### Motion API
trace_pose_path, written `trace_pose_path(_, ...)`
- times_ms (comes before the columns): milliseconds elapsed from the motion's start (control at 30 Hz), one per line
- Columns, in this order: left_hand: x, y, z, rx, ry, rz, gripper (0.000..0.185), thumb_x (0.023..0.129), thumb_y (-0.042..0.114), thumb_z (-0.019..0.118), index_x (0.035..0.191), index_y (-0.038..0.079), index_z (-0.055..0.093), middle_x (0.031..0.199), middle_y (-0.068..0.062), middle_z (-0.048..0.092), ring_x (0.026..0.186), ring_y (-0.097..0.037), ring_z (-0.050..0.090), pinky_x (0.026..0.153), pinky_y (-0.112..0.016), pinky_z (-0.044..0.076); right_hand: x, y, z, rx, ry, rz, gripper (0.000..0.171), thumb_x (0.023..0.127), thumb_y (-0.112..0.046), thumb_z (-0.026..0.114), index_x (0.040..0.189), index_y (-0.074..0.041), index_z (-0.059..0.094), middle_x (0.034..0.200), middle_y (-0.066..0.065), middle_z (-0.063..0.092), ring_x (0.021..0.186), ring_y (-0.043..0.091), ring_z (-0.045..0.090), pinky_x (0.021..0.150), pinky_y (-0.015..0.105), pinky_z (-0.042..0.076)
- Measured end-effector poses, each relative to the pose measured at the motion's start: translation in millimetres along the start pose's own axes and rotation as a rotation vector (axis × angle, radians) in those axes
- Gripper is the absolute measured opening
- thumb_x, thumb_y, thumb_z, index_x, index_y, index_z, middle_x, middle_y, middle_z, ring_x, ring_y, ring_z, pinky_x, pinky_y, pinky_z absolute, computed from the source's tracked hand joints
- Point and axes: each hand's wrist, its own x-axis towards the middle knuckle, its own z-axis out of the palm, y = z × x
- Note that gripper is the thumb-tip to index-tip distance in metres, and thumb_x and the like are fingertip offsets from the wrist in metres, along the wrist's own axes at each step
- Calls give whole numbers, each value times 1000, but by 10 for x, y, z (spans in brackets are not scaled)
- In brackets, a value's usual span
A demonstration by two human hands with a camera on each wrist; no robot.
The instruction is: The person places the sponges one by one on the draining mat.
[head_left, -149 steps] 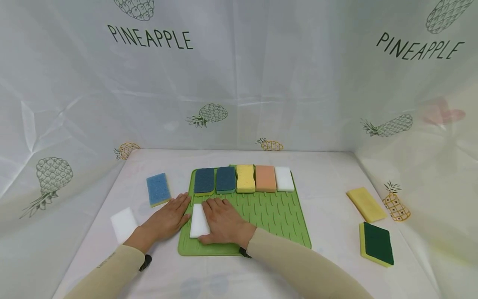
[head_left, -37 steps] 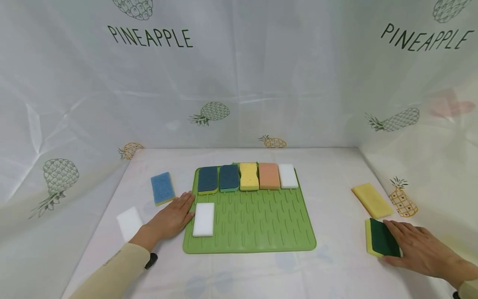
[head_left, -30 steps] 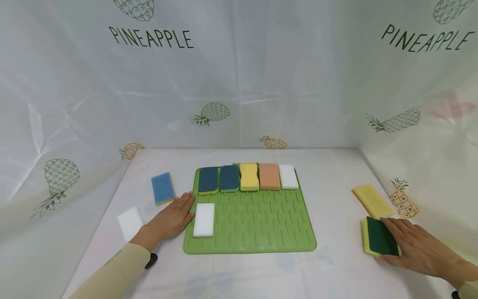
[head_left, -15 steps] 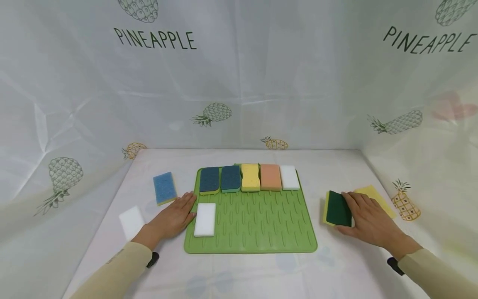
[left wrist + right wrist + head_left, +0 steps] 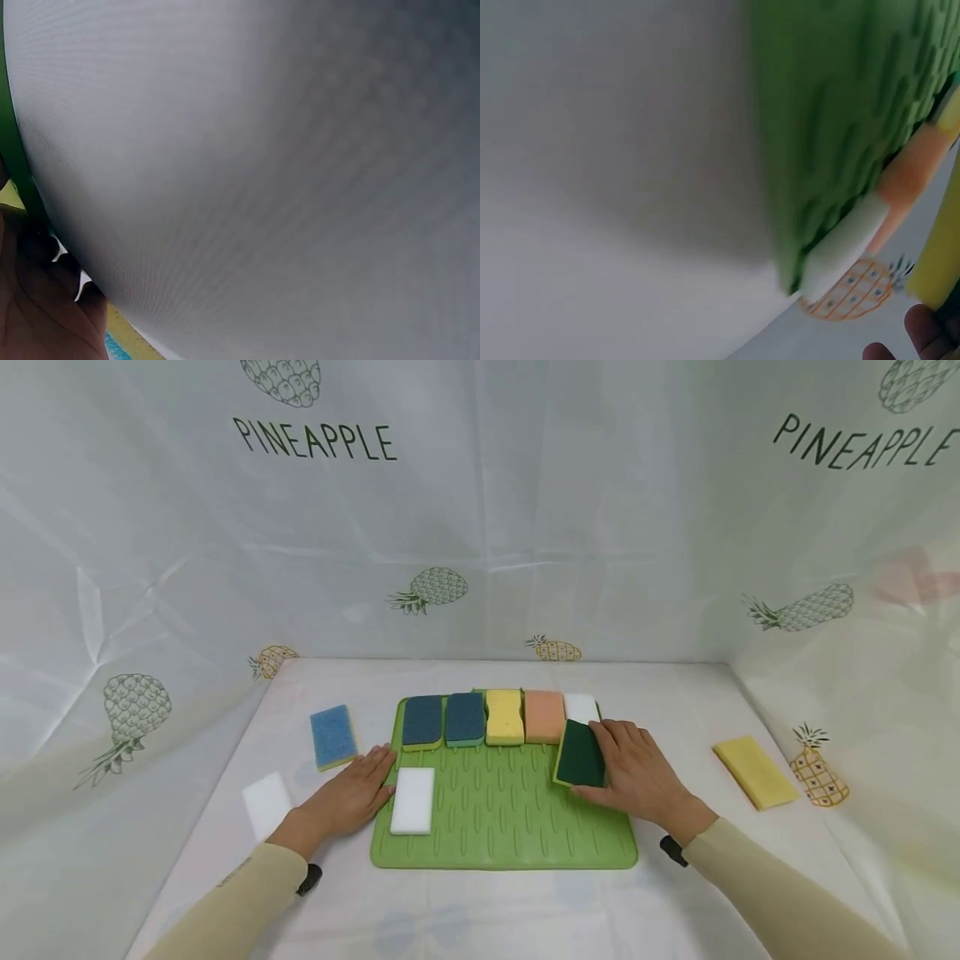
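My right hand (image 5: 637,770) grips a dark green and yellow scouring sponge (image 5: 582,755) above the right part of the green ridged mat (image 5: 510,827). In the right wrist view the sponge's yellow side (image 5: 939,247) shows over the fingertips, with the mat beyond. My left hand (image 5: 348,795) lies flat with its fingertips on the mat's left edge. Just right of it a white sponge (image 5: 412,801) lies on the mat. Along the mat's back edge stand two dark blue-topped sponges (image 5: 422,722), a yellow one (image 5: 504,717), an orange one (image 5: 544,717) and a partly covered white one (image 5: 580,707).
On the table left of the mat lie a blue sponge (image 5: 333,737) and a white sponge (image 5: 267,804), the latter partly behind the left forearm. A yellow sponge (image 5: 755,772) lies at the far right. A white pineapple-print sheet (image 5: 600,527) hangs behind and at both sides.
My right hand left the white sponge on the mat, took the green scouring sponge from the table's right side and carried it left over the mat. The left hand stayed at the mat's edge.
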Motion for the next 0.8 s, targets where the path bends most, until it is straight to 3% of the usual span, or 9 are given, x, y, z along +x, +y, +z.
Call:
trace_pose_path(233, -1, 24, -30, -4, -5, -2, 64, 114, 30, 47, 164, -4, 29, 172, -24, 26, 159, -43, 26, 128, -60, 27, 264, -313, 74, 24, 31, -50, 110, 80, -79, 72, 146, 6, 51, 133, 25, 60, 120, 43, 58, 95, 58, 53)
trace_pose_path(500, 2, 44, -67, -8, -5, 2, 62, 114, 28, 48, 163, -5, 31, 171, -25, 28, 158, -45, 28, 128, -60, 28, 488, -694, 109, 50, -50, -35, 107, 83, -78, 72, 149, 3, 50, 139, 21, 58, 126, 40, 57, 100, 57, 52)
trace_pose_path(800, -9, 25, -33, 3, -4, -5, 63, 114, 29, 48, 164, -5, 30, 171, -25, 28, 158, -45, 28, 128, -60, 29, 632, -1056, 177, 23, -92, -105, 106, 86, -84, 63, 148, 1, 52, 136, 18, 59, 124, 35, 57, 102, 53, 52)
